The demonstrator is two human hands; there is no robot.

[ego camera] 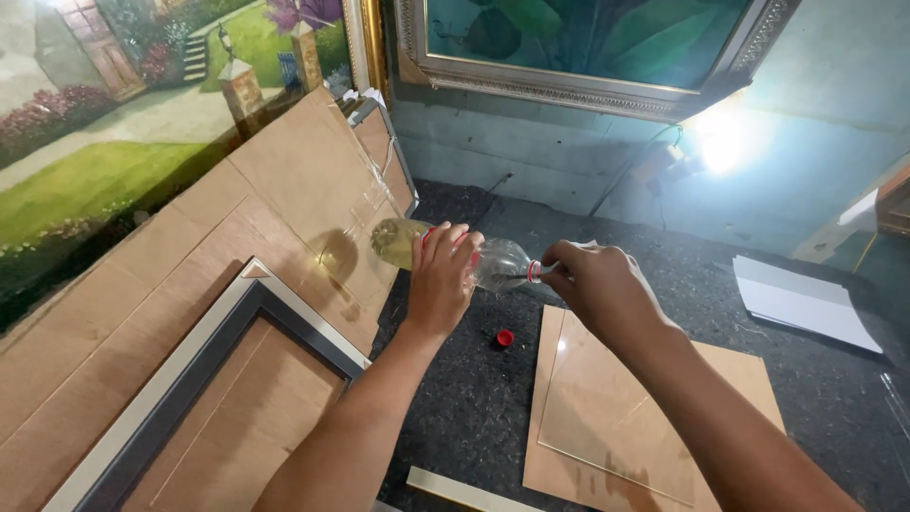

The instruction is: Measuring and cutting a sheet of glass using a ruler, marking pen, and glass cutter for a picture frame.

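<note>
Left hand [442,277] wrapped around a clear plastic bottle [493,263] held sideways above the dark worktop [455,398], right hand [595,284] pinching its open neck to steady it (red cap [505,337] lies off below, beside the glass pane [607,408]).

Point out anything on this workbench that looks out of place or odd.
The red cap lies loose on the dark worktop, off the plastic bottle. The left hand holds that bottle tipped on its side, yellowish liquid pooled at its base, while the right hand is at its open neck. No spill shows.
</note>
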